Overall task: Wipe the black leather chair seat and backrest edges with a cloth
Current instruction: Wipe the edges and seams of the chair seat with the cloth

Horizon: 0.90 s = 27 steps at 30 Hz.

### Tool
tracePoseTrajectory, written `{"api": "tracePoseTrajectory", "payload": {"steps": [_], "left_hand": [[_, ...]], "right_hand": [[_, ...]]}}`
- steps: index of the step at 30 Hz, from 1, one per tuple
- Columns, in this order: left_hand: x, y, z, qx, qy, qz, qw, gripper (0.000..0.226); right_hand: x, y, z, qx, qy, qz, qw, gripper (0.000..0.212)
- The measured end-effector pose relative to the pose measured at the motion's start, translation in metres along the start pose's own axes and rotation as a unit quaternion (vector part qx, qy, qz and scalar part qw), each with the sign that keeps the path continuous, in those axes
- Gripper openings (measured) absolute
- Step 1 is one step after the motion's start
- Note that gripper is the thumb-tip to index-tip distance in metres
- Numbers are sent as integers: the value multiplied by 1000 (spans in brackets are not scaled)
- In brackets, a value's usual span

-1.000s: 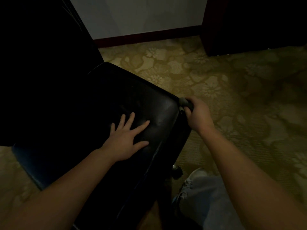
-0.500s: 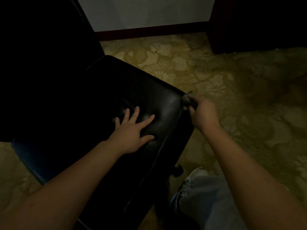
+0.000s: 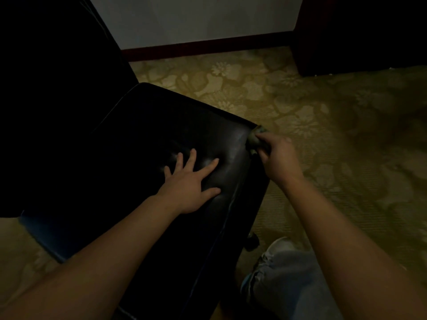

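Note:
The black leather chair seat (image 3: 147, 139) fills the middle of the view, its backrest (image 3: 53, 88) rising dark at the left. My left hand (image 3: 191, 181) lies flat on the seat with fingers spread, near the right front corner. My right hand (image 3: 277, 155) grips a small dark grey-green cloth (image 3: 255, 138) bunched against the seat's right corner edge. Most of the cloth is hidden under my fingers.
A floral patterned carpet (image 3: 323, 135) covers the floor to the right. A dark wooden cabinet (image 3: 360, 31) stands at the back right, a wall with dark skirting (image 3: 203, 46) behind. My trouser leg and shoe (image 3: 277, 262) are beside a chair caster (image 3: 251, 241).
My right hand has slid the cloth slightly up along the seat's right corner edge. My left hand stays flat on the seat.

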State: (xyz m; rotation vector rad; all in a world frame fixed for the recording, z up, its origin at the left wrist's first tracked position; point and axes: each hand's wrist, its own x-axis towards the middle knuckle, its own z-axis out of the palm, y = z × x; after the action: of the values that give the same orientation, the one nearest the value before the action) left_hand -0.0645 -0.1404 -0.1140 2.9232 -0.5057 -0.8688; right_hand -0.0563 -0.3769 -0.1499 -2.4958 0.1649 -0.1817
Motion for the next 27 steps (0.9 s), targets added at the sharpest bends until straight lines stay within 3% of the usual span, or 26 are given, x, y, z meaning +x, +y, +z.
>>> {"api": "tracePoseTrajectory", "payload": {"steps": [12,19,27], "left_hand": [[3,1,0,6,3,-5,1000,77],[-3,-3,6,7,17,3,1000,74],[-2,-1,2,-12,7,3,1000,74]], "right_hand": [[-1,-7,1,3,2,29,1000,39],[1,-8,2,4,49,5,999,38],[-9,-17,-6,5,-6,33,999,38]]}}
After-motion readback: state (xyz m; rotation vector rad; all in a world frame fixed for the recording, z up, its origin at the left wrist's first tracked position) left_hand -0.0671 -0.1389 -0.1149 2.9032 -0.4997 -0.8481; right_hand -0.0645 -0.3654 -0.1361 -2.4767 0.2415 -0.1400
